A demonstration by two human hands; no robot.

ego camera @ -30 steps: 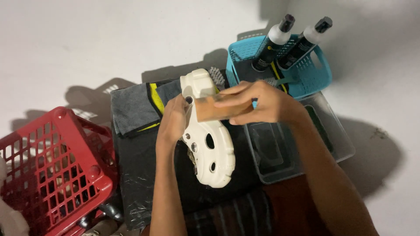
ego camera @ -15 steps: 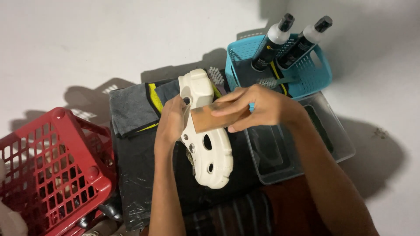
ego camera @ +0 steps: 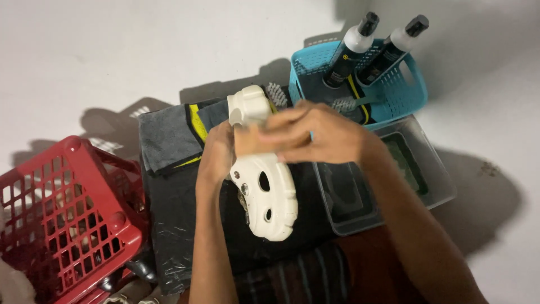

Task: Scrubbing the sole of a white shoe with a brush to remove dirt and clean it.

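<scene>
A cream-white clog shoe (ego camera: pixel 265 191) lies tilted over a dark cloth, its sole side facing up. My left hand (ego camera: pixel 216 155) grips the shoe from its left side near the middle. My right hand (ego camera: pixel 318 135) presses a small tan block (ego camera: pixel 247 141), like a sponge or eraser, against the shoe's upper part; my fingers cover most of the block.
A red plastic basket (ego camera: pixel 62 214) stands at the left. A blue basket (ego camera: pixel 405 95) at the back right holds two dark bottles with white shoulders (ego camera: pixel 351 48) and a brush. A clear plastic tub (ego camera: pixel 433 169) sits beside my right forearm. A grey-and-yellow cloth (ego camera: pixel 166 138) lies behind.
My right hand has slid the tan block leftward across the shoe. The shoe has shifted slightly with my left hand.
</scene>
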